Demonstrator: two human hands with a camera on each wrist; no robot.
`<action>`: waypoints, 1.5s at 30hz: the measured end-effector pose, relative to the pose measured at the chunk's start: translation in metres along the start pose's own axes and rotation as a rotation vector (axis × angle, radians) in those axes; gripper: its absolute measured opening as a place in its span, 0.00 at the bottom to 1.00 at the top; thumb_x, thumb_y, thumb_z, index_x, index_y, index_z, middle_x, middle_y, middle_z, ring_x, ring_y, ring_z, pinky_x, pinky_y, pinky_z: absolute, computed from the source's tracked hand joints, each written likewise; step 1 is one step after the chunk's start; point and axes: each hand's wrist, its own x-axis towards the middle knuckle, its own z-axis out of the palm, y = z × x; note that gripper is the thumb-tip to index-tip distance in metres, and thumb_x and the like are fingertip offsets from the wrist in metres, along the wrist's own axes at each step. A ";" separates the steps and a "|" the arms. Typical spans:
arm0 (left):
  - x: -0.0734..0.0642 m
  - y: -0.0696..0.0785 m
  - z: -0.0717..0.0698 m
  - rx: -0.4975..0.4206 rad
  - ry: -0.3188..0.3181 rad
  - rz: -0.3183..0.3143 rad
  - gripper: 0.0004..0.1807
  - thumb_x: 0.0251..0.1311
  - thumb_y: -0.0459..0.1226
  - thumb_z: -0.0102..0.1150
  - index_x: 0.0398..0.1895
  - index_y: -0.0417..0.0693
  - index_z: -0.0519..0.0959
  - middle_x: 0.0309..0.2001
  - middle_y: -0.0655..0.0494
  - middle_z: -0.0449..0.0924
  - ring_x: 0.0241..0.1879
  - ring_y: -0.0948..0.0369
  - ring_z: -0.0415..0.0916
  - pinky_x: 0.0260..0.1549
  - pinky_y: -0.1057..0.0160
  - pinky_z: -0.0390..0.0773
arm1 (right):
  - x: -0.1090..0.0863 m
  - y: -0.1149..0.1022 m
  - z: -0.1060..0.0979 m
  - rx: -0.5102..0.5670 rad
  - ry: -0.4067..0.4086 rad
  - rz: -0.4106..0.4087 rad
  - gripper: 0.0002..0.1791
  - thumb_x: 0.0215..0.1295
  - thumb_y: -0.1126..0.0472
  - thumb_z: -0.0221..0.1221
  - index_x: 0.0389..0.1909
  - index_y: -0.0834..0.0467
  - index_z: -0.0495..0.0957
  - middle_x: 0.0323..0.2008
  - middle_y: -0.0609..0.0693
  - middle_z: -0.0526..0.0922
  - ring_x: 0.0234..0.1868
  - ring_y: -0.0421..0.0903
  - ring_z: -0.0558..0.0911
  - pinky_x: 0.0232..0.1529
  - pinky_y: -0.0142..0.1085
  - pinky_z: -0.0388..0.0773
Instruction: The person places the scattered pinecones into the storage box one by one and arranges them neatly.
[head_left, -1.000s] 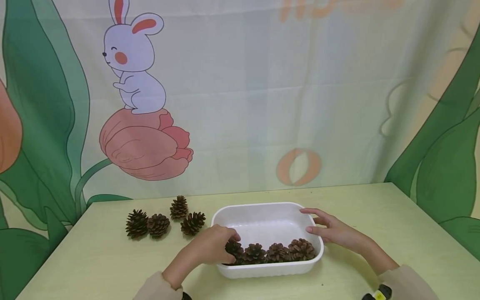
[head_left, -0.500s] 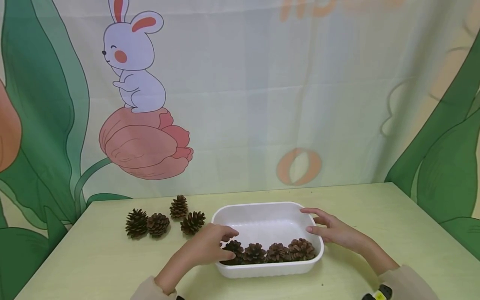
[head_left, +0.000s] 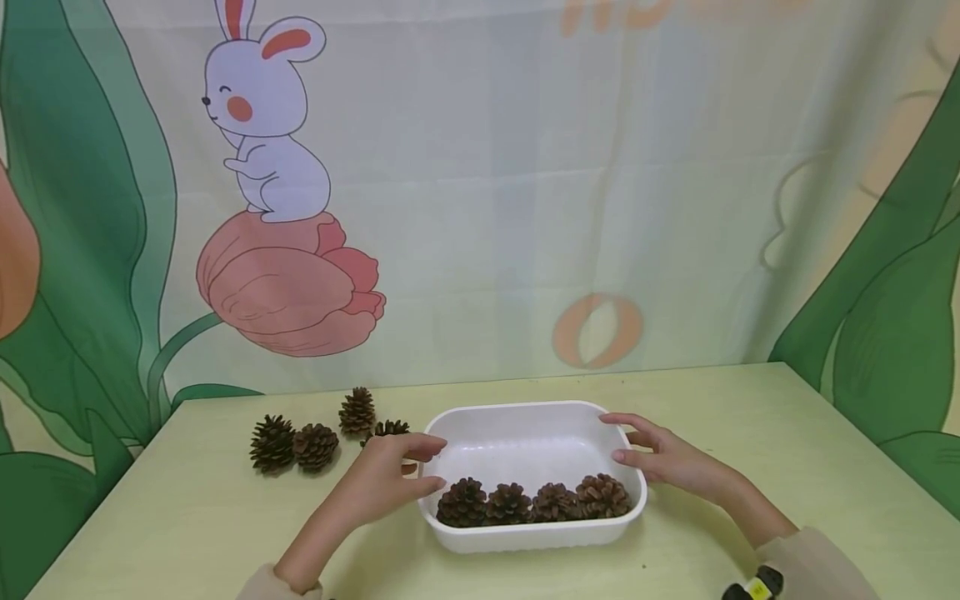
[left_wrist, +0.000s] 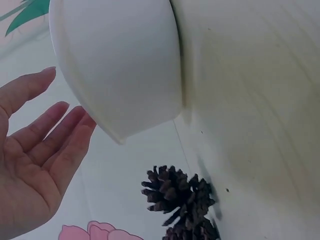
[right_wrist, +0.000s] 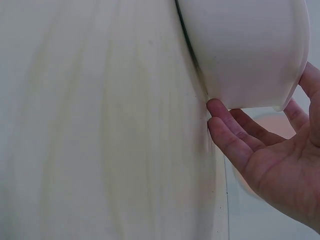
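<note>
A white oval-cornered tub (head_left: 540, 539) stands on the table with several brown pine cones lined up along its near wall. The leftmost of these is a dark, wide pine cone (head_left: 462, 504). My left hand (head_left: 377, 482) is beside the tub's left end, thumb and fingers spread apart, nothing held; fingertips overlap the rim in the head view. At the opposite end, my right hand (head_left: 675, 464) holds the tub by its right rim, the thumb reaching over the edge. In the right wrist view, its other fingers (right_wrist: 232, 142) lie along the outer wall.
Left of the tub, a loose group of pine cones stands on the table: a spiky one (head_left: 272, 444), a rounder one (head_left: 316, 447), an upright one (head_left: 357, 412), and one (head_left: 387, 430) partly behind my left hand. A printed curtain (head_left: 480, 208) hangs behind the pale table (head_left: 720, 542).
My left hand has let go of the leftmost pine cone in the tub and moved left, out over the rim. The right hand has stayed in place.
</note>
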 end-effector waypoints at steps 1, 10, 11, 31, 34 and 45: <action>0.000 -0.002 -0.001 -0.002 0.019 -0.010 0.20 0.48 0.33 0.66 0.47 0.36 0.77 0.45 0.44 0.79 0.44 0.51 0.77 0.43 0.63 0.78 | 0.000 0.000 0.000 -0.001 0.000 0.000 0.32 0.67 0.56 0.51 0.68 0.57 0.51 0.59 0.73 0.60 0.51 0.56 0.74 0.45 0.45 0.78; -0.002 -0.017 -0.007 0.021 0.160 -0.081 0.26 0.44 0.31 0.69 0.50 0.39 0.76 0.46 0.45 0.78 0.46 0.51 0.76 0.44 0.60 0.78 | 0.001 0.000 0.000 0.001 0.004 0.007 0.32 0.66 0.55 0.52 0.68 0.57 0.52 0.59 0.73 0.60 0.51 0.56 0.74 0.44 0.45 0.78; -0.002 -0.019 -0.008 0.015 0.167 -0.086 0.26 0.44 0.31 0.68 0.51 0.39 0.76 0.47 0.45 0.77 0.46 0.50 0.75 0.45 0.60 0.78 | 0.001 0.000 0.000 0.001 0.004 0.006 0.32 0.66 0.55 0.52 0.68 0.57 0.52 0.59 0.73 0.60 0.51 0.56 0.74 0.44 0.44 0.78; 0.012 -0.048 -0.022 0.130 0.182 -0.181 0.32 0.46 0.38 0.69 0.57 0.40 0.71 0.53 0.41 0.73 0.53 0.45 0.70 0.50 0.45 0.71 | 0.000 0.000 0.000 0.007 0.000 -0.008 0.32 0.67 0.57 0.51 0.68 0.58 0.51 0.58 0.73 0.60 0.50 0.55 0.74 0.44 0.45 0.78; 0.015 -0.052 -0.023 0.145 0.165 -0.194 0.32 0.46 0.37 0.69 0.57 0.39 0.71 0.53 0.41 0.73 0.53 0.44 0.70 0.49 0.44 0.71 | 0.000 0.001 0.000 0.005 0.003 -0.007 0.32 0.67 0.56 0.51 0.68 0.57 0.51 0.58 0.73 0.61 0.50 0.55 0.75 0.44 0.44 0.78; 0.023 -0.060 -0.024 0.184 0.135 -0.241 0.29 0.47 0.36 0.67 0.55 0.39 0.73 0.52 0.42 0.74 0.53 0.45 0.70 0.49 0.45 0.71 | 0.000 0.001 0.000 0.006 0.003 -0.005 0.32 0.66 0.56 0.52 0.68 0.57 0.52 0.59 0.73 0.60 0.51 0.56 0.74 0.44 0.45 0.78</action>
